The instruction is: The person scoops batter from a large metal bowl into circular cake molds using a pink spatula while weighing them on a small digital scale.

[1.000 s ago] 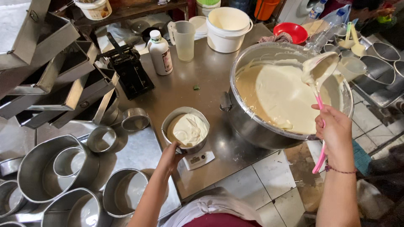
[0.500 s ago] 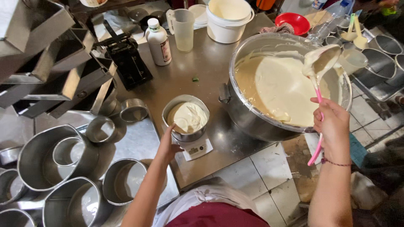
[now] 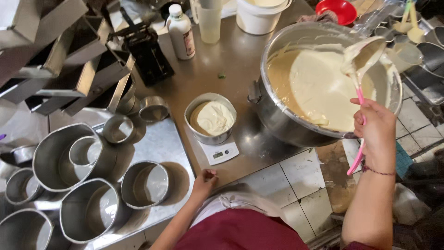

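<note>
Nearest the camera, at the counter (image 3: 240, 55) edge: left hand (image 3: 205, 179), fingers curled loosely shut, holding nothing, resting just below a small white digital scale (image 3: 221, 153). Left of it, a cluster of empty round steel cake tins (image 3: 145, 183) in mixed sizes, none with batter.

Centre: small round steel tin w/ pale batter (image 3: 210, 119) sits on the scale; batter forms a mound in the middle and dark base shows at the left, so the tin looks only partly filled.

Right: right hand (image 3: 377, 132), fingers closed round the pink handle of a batter-coated spatula (image 3: 358, 69); blade is raised over the large steel mixing bowl (image 3: 277, 115), loaded w/ batter. Bowl holds plenty of pale cream batter (image 3: 319, 88), w/ smears high on the walls.

Progress, as judged: one tin being portioned by weight, not yet full; empty tins beside it unfilled; bulk of batter remains in bowl.

Far side: white plastic bottle w/ white cap (image 3: 180, 32), clear measuring jug (image 3: 209, 21), white bucket (image 3: 261, 16), red bowl (image 3: 340, 10). Far left: stacked rectangular steel loaf tins (image 3: 60, 69), plus a black metal rack (image 3: 148, 55). Far right: more steel tins (image 3: 432, 51), partly cut off.
</note>
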